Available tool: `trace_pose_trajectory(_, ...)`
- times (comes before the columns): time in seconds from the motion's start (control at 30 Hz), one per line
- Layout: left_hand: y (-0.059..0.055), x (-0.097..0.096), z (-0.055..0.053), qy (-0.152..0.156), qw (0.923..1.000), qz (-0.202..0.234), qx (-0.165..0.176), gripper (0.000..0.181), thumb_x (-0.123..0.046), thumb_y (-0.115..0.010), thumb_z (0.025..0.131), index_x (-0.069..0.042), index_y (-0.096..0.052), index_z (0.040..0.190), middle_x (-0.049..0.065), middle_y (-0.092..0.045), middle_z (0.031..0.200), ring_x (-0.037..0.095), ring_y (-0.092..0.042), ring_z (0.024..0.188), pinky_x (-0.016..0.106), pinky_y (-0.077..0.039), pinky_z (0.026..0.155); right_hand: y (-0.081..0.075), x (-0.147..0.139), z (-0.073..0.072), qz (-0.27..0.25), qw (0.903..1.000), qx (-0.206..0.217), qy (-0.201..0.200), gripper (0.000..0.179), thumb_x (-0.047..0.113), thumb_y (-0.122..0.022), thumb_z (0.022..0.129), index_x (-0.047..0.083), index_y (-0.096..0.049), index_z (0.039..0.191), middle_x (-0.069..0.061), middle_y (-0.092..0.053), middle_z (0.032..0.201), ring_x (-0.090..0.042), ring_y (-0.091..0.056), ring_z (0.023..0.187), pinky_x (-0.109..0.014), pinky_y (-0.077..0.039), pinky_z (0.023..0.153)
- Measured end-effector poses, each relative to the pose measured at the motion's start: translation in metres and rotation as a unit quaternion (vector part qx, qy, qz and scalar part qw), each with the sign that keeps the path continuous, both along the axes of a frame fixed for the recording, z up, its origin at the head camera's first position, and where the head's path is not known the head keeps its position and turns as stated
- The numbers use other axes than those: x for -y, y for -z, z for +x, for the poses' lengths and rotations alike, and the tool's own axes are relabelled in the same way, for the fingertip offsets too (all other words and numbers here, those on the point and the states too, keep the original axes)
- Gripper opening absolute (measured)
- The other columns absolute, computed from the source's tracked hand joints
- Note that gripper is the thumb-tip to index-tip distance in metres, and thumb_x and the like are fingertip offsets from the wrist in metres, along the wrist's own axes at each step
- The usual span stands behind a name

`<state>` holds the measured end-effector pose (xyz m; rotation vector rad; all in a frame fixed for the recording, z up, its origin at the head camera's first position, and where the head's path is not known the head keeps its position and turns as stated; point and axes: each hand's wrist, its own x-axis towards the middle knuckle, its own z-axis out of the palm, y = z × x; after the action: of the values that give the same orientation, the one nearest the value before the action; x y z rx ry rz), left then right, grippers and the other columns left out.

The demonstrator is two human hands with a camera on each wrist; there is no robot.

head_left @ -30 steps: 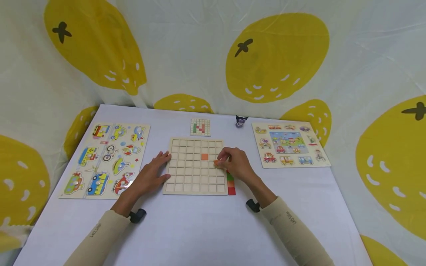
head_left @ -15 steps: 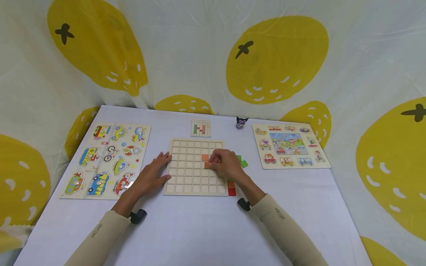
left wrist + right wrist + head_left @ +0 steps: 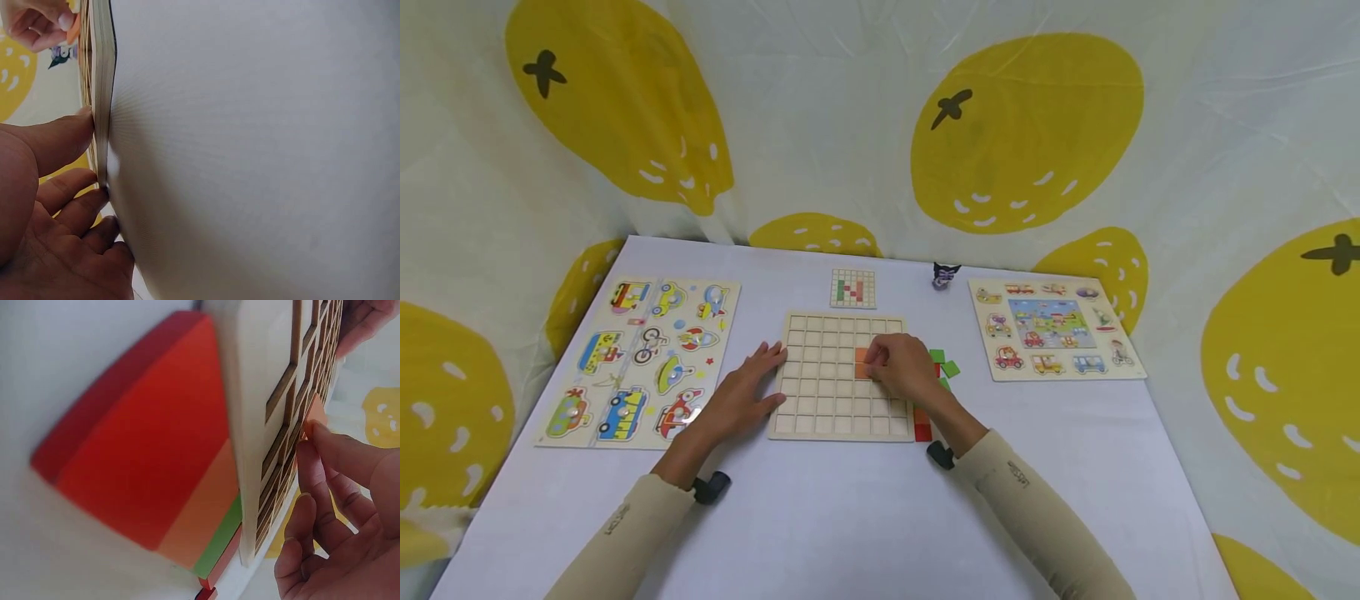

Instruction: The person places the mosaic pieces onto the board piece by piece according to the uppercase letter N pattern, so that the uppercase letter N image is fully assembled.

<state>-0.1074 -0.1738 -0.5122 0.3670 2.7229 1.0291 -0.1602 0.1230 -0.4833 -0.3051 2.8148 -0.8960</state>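
Note:
A wooden grid board (image 3: pixel 820 405) lies flat on the table between both hands. My right hand (image 3: pixel 904 367) pinches an orange square tile (image 3: pixel 316 410) between thumb and fingertip, tilted at a cell right of the board's middle. Just behind it, another orange tile (image 3: pixel 861 354) sits in a cell. Along the board's left edge rests my left hand (image 3: pixel 747 390), fingers spread and touching the rim; the left wrist view has its thumb (image 3: pixel 65 140) against the board's side. Red, orange and green tiles (image 3: pixel 156 437) lie in a row beside the board's right edge.
Loose green tiles (image 3: pixel 951 368) lie right of the board. A small pattern card (image 3: pixel 852 288) and a dark figurine (image 3: pixel 944 276) stand behind it. Vehicle puzzle boards lie at left (image 3: pixel 625 358) and right (image 3: pixel 1060 360). A lemon-print cloth (image 3: pixel 820 125) hangs behind the table.
My right hand has carried the orange tile left from the board's right side to the cell in front of the other orange tile. The left hand stays put.

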Motion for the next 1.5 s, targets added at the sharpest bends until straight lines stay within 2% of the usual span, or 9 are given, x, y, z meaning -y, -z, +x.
trace_pose_trajectory(0.3, 0.0, 0.0, -0.001, 0.0, 1.0, 0.003, -0.002, 0.078, -0.011, -0.076, 0.097, -0.006, -0.037, 0.165, 0.013, -0.026, 0.177, 0.038, -0.015, 0.166, 0.062, -0.017, 0.134, 0.001, 0.001, -0.001, 0.015, 0.9997, -0.011, -0.013, 0.009, 0.018, -0.084, 0.092, 0.021, -0.076, 0.088, 0.005, -0.067, 0.077, -0.016, -0.06, 0.079, -0.031, -0.048, 0.073)
trace_pose_trajectory(0.47, 0.001, 0.0, -0.001, 0.002, 1.0, 0.0, 0.0, 0.079, -0.01, -0.076, 0.096, -0.006, -0.037, 0.165, 0.013, -0.026, 0.177, 0.038, -0.015, 0.166, 0.061, -0.016, 0.135, -0.002, -0.005, 0.001, -0.01, 0.9999, -0.006, -0.011, 0.007, 0.016, -0.084, 0.091, 0.02, -0.078, 0.091, 0.005, -0.068, 0.079, -0.016, -0.061, 0.081, -0.031, -0.048, 0.074)
trace_pose_trajectory(0.73, -0.003, 0.0, 0.0, 0.001, 1.0, 0.0, 0.003, 0.078, -0.01, -0.076, 0.097, -0.006, -0.037, 0.165, 0.014, -0.026, 0.177, 0.039, -0.015, 0.166, 0.063, -0.017, 0.134, -0.014, -0.028, 0.011, -0.049, 0.9987, 0.005, 0.015, 0.008, 0.016, -0.083, 0.092, 0.018, -0.079, 0.099, 0.003, -0.071, 0.085, -0.019, -0.059, 0.081, -0.03, -0.049, 0.071)
trace_pose_trajectory(0.93, -0.004, -0.001, 0.0, 0.003, 1.0, 0.008, -0.005, 0.077, -0.01, -0.075, 0.097, -0.005, -0.038, 0.164, 0.015, -0.028, 0.176, 0.04, -0.016, 0.166, 0.063, -0.018, 0.134, -0.019, -0.05, 0.022, -0.056, 0.9973, 0.017, 0.044, 0.012, 0.016, -0.082, 0.092, 0.017, -0.079, 0.104, 0.003, -0.073, 0.087, -0.021, -0.057, 0.083, -0.031, -0.047, 0.07)
trace_pose_trajectory(1.17, -0.001, 0.001, 0.0, 0.01, 0.9995, 0.016, -0.026, 0.074, -0.006, -0.075, 0.096, -0.002, -0.041, 0.162, 0.017, -0.032, 0.174, 0.041, -0.019, 0.165, 0.061, -0.018, 0.134, -0.019, -0.069, 0.042, -0.041, 0.9952, 0.036, 0.081, 0.016, 0.016, -0.088, 0.087, 0.016, -0.078, 0.099, 0.001, -0.071, 0.085, -0.021, -0.058, 0.081, -0.031, -0.048, 0.068)
trace_pose_trajectory(1.5, -0.001, 0.001, 0.001, 0.01, 0.9994, 0.017, -0.027, 0.074, -0.008, -0.074, 0.097, -0.003, -0.04, 0.162, 0.017, -0.03, 0.175, 0.041, -0.018, 0.165, 0.062, -0.018, 0.134, -0.005, -0.079, 0.069, 0.0, 0.9924, 0.049, 0.113, 0.028, 0.025, -0.094, 0.081, 0.016, -0.075, 0.099, 0.002, -0.072, 0.086, -0.019, -0.059, 0.081, -0.029, -0.048, 0.069)
